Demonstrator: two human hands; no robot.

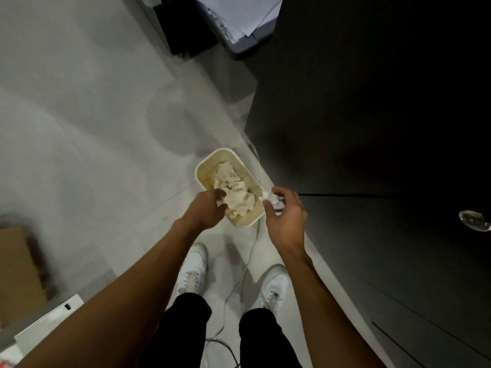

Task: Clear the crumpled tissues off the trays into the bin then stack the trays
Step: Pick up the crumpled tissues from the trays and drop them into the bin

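- A cream plastic bin [204, 166], rectangular with rounded corners and a smooth thin rim, stands on the pale grey matt floor [93, 115].
- Inside the bin lies a heap of crumpled tissues [233, 187], off-white, soft and deeply creased; it fills most of the opening.
- The left hand [206, 211] is over the bin's near left rim, back upward. Its fingers are curled round a ragged tissue lump [221, 203] at the near edge of the heap.
- The right hand [285, 212] is just beside the bin's near right corner. Its thumb and fingertips pinch a small white tissue wad [273, 202], tightly scrunched and brighter than the heap.
- A thin white cable [245, 266] runs along the bin's right side and curves over the floor toward the viewer.
- Nearer than the bin are two white lace-up sneakers [192, 266] and black trouser legs [183, 330].
- To the right of the bin rises a dark, flat-faced matt cabinet [372, 115], with a round shiny knob [475, 221] far along it.
- Well to the left of the bin and nearer the viewer, a brown cardboard box [18, 266] sits blurred, with a flat white box [50, 320] beside it.
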